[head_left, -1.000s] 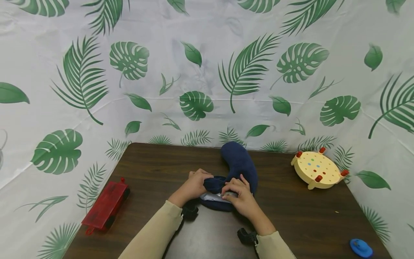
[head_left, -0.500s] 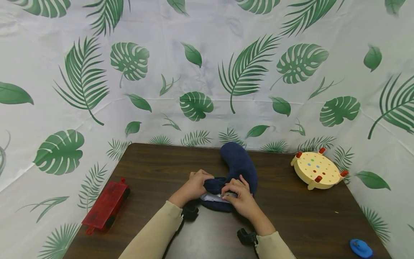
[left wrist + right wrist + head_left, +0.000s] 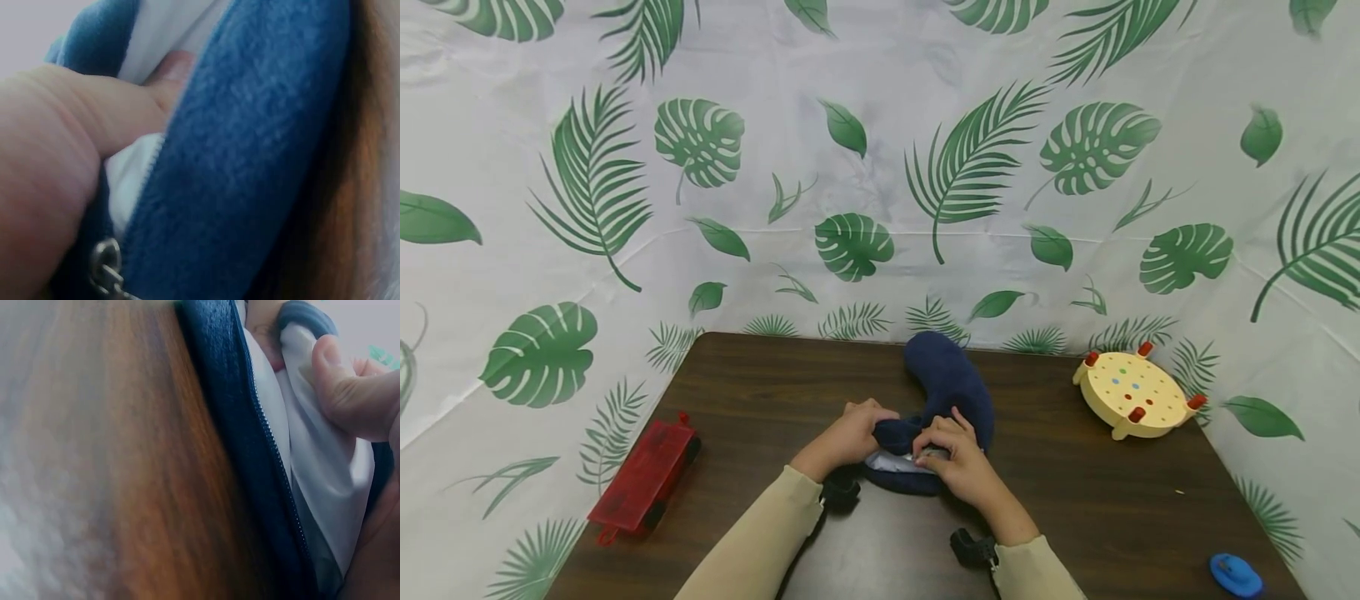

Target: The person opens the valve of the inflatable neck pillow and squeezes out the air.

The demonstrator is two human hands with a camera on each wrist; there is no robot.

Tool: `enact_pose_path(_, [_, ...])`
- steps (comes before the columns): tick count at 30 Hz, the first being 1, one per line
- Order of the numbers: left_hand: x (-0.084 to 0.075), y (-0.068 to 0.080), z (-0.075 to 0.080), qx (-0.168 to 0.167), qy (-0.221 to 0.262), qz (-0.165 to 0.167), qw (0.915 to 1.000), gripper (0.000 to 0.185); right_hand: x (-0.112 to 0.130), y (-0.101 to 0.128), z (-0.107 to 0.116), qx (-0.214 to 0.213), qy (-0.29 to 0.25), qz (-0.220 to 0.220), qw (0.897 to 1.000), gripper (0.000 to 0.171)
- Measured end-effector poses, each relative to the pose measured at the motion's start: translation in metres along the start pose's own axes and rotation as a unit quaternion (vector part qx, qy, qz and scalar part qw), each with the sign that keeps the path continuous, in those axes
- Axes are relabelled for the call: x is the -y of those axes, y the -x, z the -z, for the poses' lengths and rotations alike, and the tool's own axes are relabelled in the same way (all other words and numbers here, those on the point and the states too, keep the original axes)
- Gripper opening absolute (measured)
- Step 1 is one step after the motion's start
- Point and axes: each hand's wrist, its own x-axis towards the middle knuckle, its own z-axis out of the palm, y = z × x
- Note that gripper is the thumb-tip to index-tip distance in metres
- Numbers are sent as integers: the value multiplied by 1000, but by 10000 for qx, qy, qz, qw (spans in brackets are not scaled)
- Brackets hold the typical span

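Observation:
A curved navy plush neck pillow (image 3: 951,375) lies mid-table, its cover unzipped along the near side. White inner fabric (image 3: 891,461) shows in the gap. My left hand (image 3: 850,429) grips the left part of the cover; in the left wrist view its thumb (image 3: 134,109) reaches into the opening, beside a metal zipper pull (image 3: 107,259). On the right, my right hand (image 3: 955,450) pinches the white fabric, with the thumb (image 3: 350,394) lying on it in the right wrist view. Fingertips behind the cloth are hidden. Zipper teeth (image 3: 272,434) edge the navy cover.
To the left on the dark wooden table (image 3: 775,375) lies a red toy wagon (image 3: 643,479). A cream round toy with red-tipped legs (image 3: 1131,396) sits back right. A small blue object (image 3: 1236,575) is near the front right corner. Leaf-printed cloth (image 3: 850,167) hangs behind.
The pillow's far end has shifted slightly left and the navy fold between the hands has narrowed a little. Both hands keep their hold almost in place.

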Motion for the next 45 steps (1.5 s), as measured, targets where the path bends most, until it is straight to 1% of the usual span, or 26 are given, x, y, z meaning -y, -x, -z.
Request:
enact_pose_path(5, [1, 0, 1, 226, -5, -92, 9997, 34, 0, 0, 2, 99, -104, 105, 9998, 23])
enact_pose_path(11, [2, -1, 1, 368, -13, -355, 9987, 26, -2, 0, 5, 275, -319, 152, 9990, 22])
enact_pose_path(15, [1, -1, 1, 464, 70, -462, 9978, 25, -3, 0, 7, 451, -539, 13, 9975, 19])
enact_pose_path(20, [0, -1, 1, 632, 190, -475, 9967, 25, -5, 1, 9, 628, -857, -45, 9943, 17])
enact_pose_path(24, [0, -2, 0, 713, 293, -567, 9954, 18, -7, 1, 9, 733, -1070, -130, 9915, 16])
enact_pose_path(27, [1, -2, 2, 811, 408, -581, 9942, 12, -7, 4, 11, 701, -1088, -331, 9910, 14])
enact_pose_path(30, [-1, 0, 9, 961, 398, -463, 9935, 11, -5, 7, 11, 495, -1054, -559, 9916, 13])
enact_pose_path(31, [-4, 2, 14, 1012, 368, -380, 9935, 17, -4, 8, 11, 394, -1031, -613, 9920, 13])
enact_pose_path(33, [-10, 7, 24, 1132, 244, -145, 9932, 40, -3, 8, 10, 163, -1038, -538, 9930, 15])
enact_pose_path(34, [-14, 10, 29, 1197, 187, -35, 9926, 55, -3, 7, 9, 13, -996, -430, 9941, 16])
enact_pose_path(37, [-25, 18, 39, 1484, 140, 389, 9881, 95, -1, 4, 8, -528, -764, -137, 9956, 21])
enact_pose_path(38, [-27, 19, 40, 1561, 91, 485, 9865, 103, 0, 3, 7, -736, -624, -100, 9953, 22])
enact_pose_path(39, [-30, 19, 40, 1585, 36, 523, 9860, 107, 1, 2, 8, -955, -443, -133, 9943, 24])
enact_pose_path(41, [-33, 19, 35, 1570, -127, 604, 9857, 108, 2, 0, 8, -1288, -122, -320, 9911, 26])
enact_pose_path(42, [-34, 18, 33, 1507, -240, 593, 9865, 104, 2, 0, 9, -1388, 1, -456, 9893, 26])
enact_pose_path(43, [-34, 17, 30, 1433, -358, 578, 9873, 99, 2, 0, 9, -1430, 51, -582, 9880, 27])
enact_pose_path(45, [-33, 15, 25, 1220, -572, 440, 9899, 84, 1, 0, 10, -1373, 14, -777, 9875, 26])
